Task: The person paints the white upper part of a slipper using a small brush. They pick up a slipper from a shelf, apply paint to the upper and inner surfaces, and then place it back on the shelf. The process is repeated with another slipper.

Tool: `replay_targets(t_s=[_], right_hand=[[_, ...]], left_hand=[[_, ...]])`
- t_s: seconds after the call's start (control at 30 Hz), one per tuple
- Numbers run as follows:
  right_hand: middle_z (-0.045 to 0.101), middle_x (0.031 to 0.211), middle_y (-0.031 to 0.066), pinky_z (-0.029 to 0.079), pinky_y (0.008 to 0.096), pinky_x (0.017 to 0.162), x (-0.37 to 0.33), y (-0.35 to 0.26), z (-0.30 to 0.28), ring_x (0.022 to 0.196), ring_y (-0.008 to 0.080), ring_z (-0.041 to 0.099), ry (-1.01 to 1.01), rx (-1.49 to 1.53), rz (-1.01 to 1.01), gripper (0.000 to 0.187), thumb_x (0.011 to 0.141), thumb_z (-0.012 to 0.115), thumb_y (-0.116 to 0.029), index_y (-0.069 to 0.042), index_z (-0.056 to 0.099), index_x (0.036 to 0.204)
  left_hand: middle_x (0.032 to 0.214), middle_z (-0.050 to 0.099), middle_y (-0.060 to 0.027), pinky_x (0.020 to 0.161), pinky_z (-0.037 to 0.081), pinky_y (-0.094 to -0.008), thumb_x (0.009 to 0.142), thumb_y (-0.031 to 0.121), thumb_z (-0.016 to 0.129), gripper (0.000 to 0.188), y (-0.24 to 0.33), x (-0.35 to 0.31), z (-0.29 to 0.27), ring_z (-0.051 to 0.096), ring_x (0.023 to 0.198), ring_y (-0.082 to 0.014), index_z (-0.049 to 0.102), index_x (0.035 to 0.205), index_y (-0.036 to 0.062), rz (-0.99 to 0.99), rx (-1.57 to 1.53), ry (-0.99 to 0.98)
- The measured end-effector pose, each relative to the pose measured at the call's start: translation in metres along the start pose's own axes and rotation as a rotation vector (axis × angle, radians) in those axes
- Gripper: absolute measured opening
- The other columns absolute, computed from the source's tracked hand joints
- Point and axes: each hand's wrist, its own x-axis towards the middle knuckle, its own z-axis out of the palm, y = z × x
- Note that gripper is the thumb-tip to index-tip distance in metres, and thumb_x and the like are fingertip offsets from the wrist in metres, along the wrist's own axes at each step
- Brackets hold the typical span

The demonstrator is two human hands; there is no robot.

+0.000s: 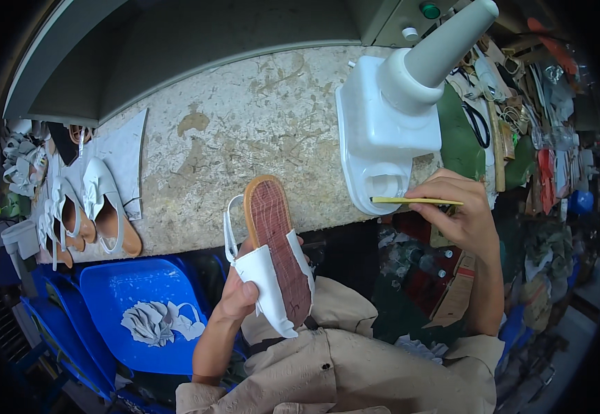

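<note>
My left hand (236, 293) is closed around a white slingback sandal (252, 265), its underside turned up toward me. The bottom is dark red-brown with a tan rim at the heel, and the white upper's edges stand loose along the sides. Between the fingers of my right hand (455, 207) is a thin yellow stick, probably a brush (438, 201). Its dark tip sits at the round opening in the foot of a white plastic pot (390, 127) with a tall grey cone on top. Whether the tip touches anything inside, I cannot tell.
Several white sandals (110, 207) stand at the workbench's left end beside a pale sheet (121, 152). Below the bench is a blue chair (138, 283) with white scraps (155, 323) on its seat. Grey-green machine housing (245, 24) lines the back; cluttered materials (548, 138) crowd the right.
</note>
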Motion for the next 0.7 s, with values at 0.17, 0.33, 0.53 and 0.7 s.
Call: replay_targets(t_s=[0.17, 0.33, 0.53, 0.7], right_hand=[[0.071, 0.088, 0.0102, 0.052, 0.0306, 0.071, 0.007, 0.001, -0.001, 0.075, 0.0180, 0.066, -0.044, 0.170, 0.210, 0.017, 0.083, 0.071, -0.001, 0.003, 0.070, 0.099], [0.070, 0.096, 0.0076, 0.055, 0.0252, 0.077, 0.013, 0.015, -0.002, 0.085, 0.0108, 0.066, -0.006, 0.624, 0.602, 0.020, 0.091, 0.067, -0.006, 0.006, 0.066, 0.107], [0.068, 0.099, 0.0096, 0.054, 0.0267, 0.076, -0.011, 0.017, -0.004, 0.088, 0.0133, 0.066, 0.178, 0.755, 0.565, 0.025, 0.090, 0.067, -0.006, 0.005, 0.061, 0.111], [0.063, 0.097, 0.0064, 0.047, 0.0234, 0.073, -0.020, -0.013, 0.039, 0.082, 0.0093, 0.059, 0.422, 0.943, 0.481, 0.027, 0.089, 0.066, -0.005, 0.003, 0.058, 0.113]], left_hand=[[0.130, 0.051, -0.0222, 0.094, 0.053, -0.0481, 0.061, 0.058, 0.084, 0.113, 0.001, 0.002, 0.004, 0.058, 0.115, -0.0377, 0.033, 0.143, -0.0009, 0.004, 0.021, 0.068], [0.134, 0.048, -0.0248, 0.098, 0.050, -0.0521, 0.065, 0.042, 0.084, 0.108, -0.001, 0.003, 0.000, 0.055, 0.120, -0.0418, 0.025, 0.148, 0.0049, 0.119, 0.090, 0.005], [0.139, 0.043, -0.0256, 0.103, 0.045, -0.0547, 0.070, 0.031, 0.080, 0.103, -0.003, 0.002, -0.006, 0.051, 0.124, -0.0422, 0.021, 0.150, 0.0069, 0.238, 0.254, -0.105], [0.115, 0.055, -0.0135, 0.095, 0.042, -0.0404, 0.075, 0.026, 0.076, 0.079, 0.001, 0.007, 0.018, 0.054, 0.107, -0.0238, 0.039, 0.140, -0.0013, 0.385, 0.315, -0.093]])
